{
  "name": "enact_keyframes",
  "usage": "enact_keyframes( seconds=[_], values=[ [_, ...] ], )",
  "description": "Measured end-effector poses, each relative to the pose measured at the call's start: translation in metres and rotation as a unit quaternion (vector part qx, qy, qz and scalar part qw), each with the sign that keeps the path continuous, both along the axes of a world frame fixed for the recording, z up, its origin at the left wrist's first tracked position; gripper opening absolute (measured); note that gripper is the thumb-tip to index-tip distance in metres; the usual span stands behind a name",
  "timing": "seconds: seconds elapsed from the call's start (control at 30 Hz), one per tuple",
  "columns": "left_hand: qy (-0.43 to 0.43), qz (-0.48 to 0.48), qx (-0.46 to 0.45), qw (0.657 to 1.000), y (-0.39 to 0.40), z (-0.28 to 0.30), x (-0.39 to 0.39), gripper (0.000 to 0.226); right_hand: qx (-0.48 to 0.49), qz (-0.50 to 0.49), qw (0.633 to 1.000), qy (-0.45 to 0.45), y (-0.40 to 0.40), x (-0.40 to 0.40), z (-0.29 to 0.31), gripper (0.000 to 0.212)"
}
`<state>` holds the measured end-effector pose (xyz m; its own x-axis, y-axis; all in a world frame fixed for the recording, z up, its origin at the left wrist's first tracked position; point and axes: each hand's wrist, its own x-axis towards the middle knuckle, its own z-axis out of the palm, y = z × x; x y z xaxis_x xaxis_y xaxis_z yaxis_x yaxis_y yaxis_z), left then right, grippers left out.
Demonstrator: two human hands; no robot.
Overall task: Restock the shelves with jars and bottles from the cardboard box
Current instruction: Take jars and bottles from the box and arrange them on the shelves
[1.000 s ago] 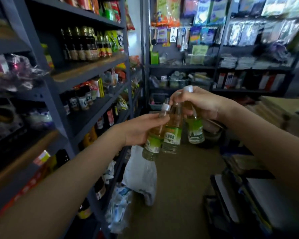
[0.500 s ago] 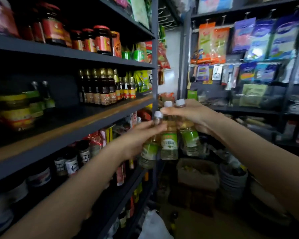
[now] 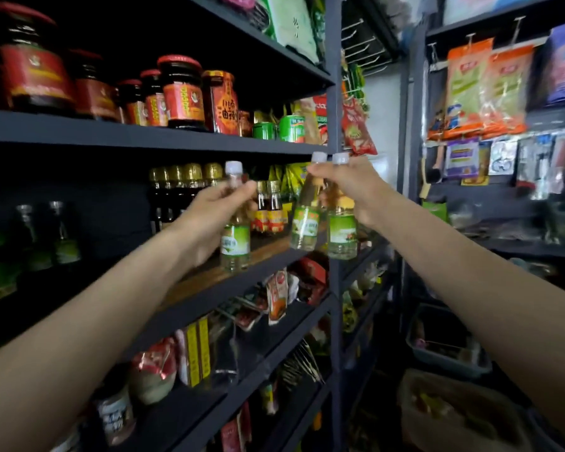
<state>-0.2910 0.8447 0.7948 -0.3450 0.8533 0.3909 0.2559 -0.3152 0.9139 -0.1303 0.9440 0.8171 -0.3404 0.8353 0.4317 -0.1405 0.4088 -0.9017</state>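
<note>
Head view: placing step. Left hand (image 3: 221, 203) grips one green-label bottle (image 3: 236, 238) by the neck, its base just above the wooden shelf board (image 3: 209, 275). Right hand (image 3: 346, 182) pinches two more bottles (image 3: 323, 228) by their necks, hanging off the shelf's front edge. Cardboard box not visible. Next, I'd say: lower left bottle upright beside the dark sauce bottles (image 3: 183, 190), then feed in the pair.

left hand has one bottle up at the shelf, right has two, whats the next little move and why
Probably lower the left hand to stand its green-label bottle on the wooden shelf board. Its base hangs right over a bare stretch there, while the right hand holds its two bottles by the necks farther out.
</note>
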Motion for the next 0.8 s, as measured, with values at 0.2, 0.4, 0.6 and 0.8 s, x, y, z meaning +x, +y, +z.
enact_keyframes(
  seconds=[0.2,0.4,0.6,0.8],
  values=[
    [-0.004,0.106,0.032,0.994,0.078,0.004,-0.018,0.020,0.115,-0.048,0.992,0.031,0.131,-0.032,-0.006,0.010],
    [-0.044,0.202,0.018,0.978,0.167,-0.007,-0.021,0.019,0.152,0.045,0.987,-0.024,0.243,-0.068,-0.011,0.013],
    [-0.018,0.293,-0.017,0.956,0.210,-0.008,-0.038,0.017,0.133,0.106,0.984,-0.060,0.305,-0.091,-0.013,0.019],
    [-0.024,0.316,-0.027,0.948,0.229,-0.018,-0.042,0.018,0.113,0.120,0.985,-0.050,0.320,-0.101,-0.023,0.027]
  ],
)
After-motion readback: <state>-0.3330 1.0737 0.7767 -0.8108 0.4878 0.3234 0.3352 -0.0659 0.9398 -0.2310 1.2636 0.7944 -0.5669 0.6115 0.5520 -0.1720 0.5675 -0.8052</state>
